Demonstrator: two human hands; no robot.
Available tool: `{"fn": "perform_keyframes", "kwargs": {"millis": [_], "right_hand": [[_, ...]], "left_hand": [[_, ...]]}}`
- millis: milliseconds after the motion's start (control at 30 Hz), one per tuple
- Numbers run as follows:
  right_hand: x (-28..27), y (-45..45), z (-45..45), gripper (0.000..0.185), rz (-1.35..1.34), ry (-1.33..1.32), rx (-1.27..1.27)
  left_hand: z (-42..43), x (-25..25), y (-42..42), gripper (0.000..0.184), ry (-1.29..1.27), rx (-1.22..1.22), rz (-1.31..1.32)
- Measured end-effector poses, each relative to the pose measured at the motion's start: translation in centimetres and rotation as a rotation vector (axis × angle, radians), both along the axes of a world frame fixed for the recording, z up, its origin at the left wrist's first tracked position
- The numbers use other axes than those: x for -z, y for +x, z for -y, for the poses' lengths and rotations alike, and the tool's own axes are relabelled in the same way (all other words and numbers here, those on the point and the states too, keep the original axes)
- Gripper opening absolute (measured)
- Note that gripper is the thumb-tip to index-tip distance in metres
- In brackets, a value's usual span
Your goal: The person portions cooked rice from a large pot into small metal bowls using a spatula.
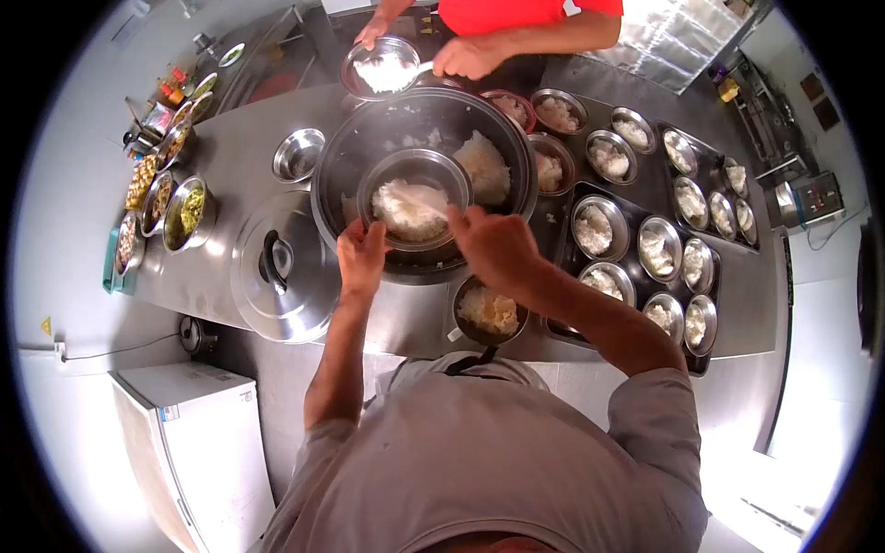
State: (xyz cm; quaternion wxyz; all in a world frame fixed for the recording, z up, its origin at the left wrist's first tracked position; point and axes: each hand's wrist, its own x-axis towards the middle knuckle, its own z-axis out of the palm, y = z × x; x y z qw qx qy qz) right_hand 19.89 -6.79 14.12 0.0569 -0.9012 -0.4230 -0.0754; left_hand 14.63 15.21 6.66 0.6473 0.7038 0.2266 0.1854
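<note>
My left hand (362,256) grips the near-left rim of a metal bowl (447,169), which is held over a large dark pot (355,131). White rice (398,214) fills much of that bowl. In my right hand (498,247) is a pale rice paddle (431,197), its blade against the rice. More rice (482,166) lies in the pot, partly hidden behind the bowl. Close to my body, below my right hand, stands a small handled pan (459,304) containing rice and a yellowish piece. Fingertips of my right hand around the paddle handle are partly hidden.
Across the table a person in red (530,14) holds another rice bowl (355,81) and a utensil. Dark trays (590,198) with several rice bowls stand right. Left are a metal lid (249,276), an empty bowl (298,155) and several food bowls (189,217).
</note>
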Motion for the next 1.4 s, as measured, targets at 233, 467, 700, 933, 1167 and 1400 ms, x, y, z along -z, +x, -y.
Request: {"fn": "perform_keyframes", "kwargs": {"millis": [233, 467, 700, 933, 1167, 1400], "right_hand": [[-1.4, 2.0, 5.3, 0.033, -0.405, 0.77, 0.039], [1.0, -0.6, 9.1, 0.032, -1.071, 1.068, 0.298], [1.1, -1.7, 12.5, 0.032, -1.237, 1.198, 0.374], [4.1, -4.3, 15.4, 0.024, -1.398, 1.846, 0.42], [6.3, -5.4, 17.6, 0.029, -0.749, 1.338, 0.786], [5.2, -6.8, 22.5, 0.026, -0.991, 1.433, 0.9]], "left_hand": [[-1.0, 0.0, 0.5, 0.019, -0.042, 0.054, -0.006], [2.0, -0.7, 1.0, 0.017, -0.056, 0.128, -0.054], [5.4, -2.3, 0.6, 0.018, -0.065, 0.169, -0.081], [4.9, 3.6, -0.2, 0.034, 0.131, 0.372, -0.007], [15.3, -1.7, 1.7, 0.023, -0.273, 0.471, -0.162], [21.9, -2.0, 2.4, 0.022, -0.087, 0.576, -0.238]]}}
